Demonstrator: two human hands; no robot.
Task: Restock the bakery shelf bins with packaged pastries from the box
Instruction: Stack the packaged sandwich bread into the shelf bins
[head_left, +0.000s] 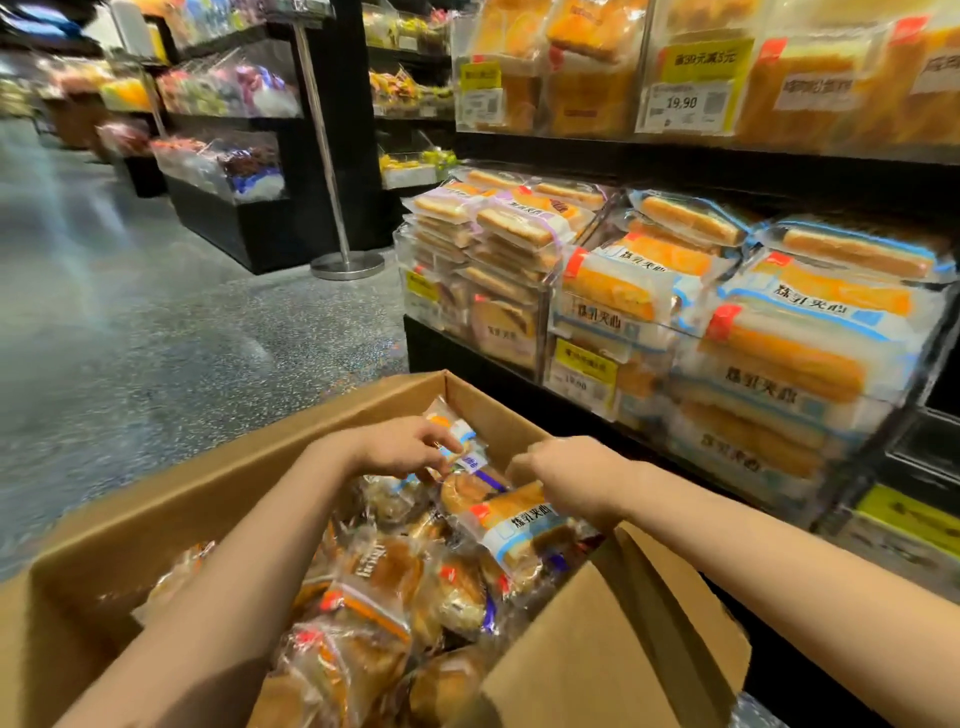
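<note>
A big cardboard box (156, 525) in front of me is full of several packaged pastries in clear wrappers. My left hand (402, 447) reaches into the far end and pinches a small blue-and-white packet (460, 441). My right hand (569, 475) grips the top of a blue-and-white sandwich-bread packet (511, 527) lying on the pile. To the right, clear shelf bins hold stacks of the same blue-and-white packets (795, 338) and purple-edged toast packets (498, 234).
One box flap (613, 639) stands up at the near right, below my right forearm. Yellow price tags (584, 371) hang on the bin fronts. An upper shelf (675, 150) carries more bread. A metal pole stand (345, 262) and further display racks sit across the speckled floor.
</note>
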